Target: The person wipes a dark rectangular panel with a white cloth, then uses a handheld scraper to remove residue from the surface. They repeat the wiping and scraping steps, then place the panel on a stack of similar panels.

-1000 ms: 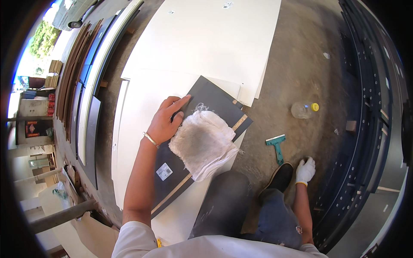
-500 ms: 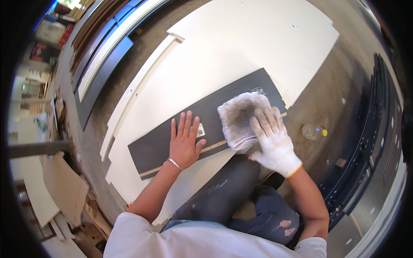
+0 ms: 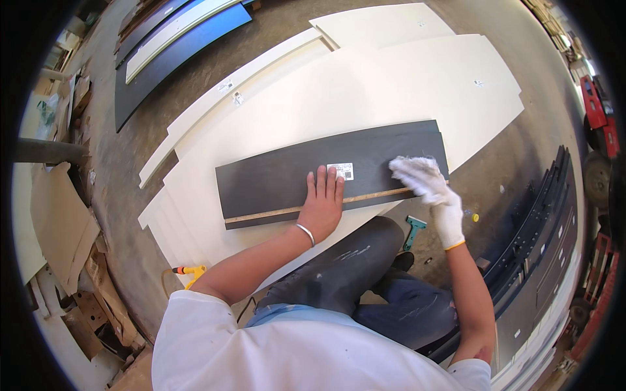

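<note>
A dark grey board [image 3: 280,171] with a tan edge strip along its near side lies on large white panels [image 3: 365,72]. My left hand [image 3: 322,201], bare and with a silver bracelet at the wrist, rests flat on the board's near edge, fingers stretched out just beside a white label [image 3: 341,171]. My right hand [image 3: 443,207] wears a white knit glove with a yellow cuff. It grips a fluffy white cloth [image 3: 414,173] at the board's right end; the fingers are partly hidden by the cloth.
A teal scraper [image 3: 413,229] lies on the floor by my knee, with a yellow-capped bottle [image 3: 474,217] further right. Stacked dark boards [image 3: 535,241] stand at the right. A yellow tool [image 3: 191,274] sits by my left elbow. More panels [image 3: 176,58] lie far left; cardboard [image 3: 62,208] is at the left.
The cloth, spread on the board under my right hand before, is now bunched and seen edge-on. My left hand has shifted right along the board, below the label. The view has turned.
</note>
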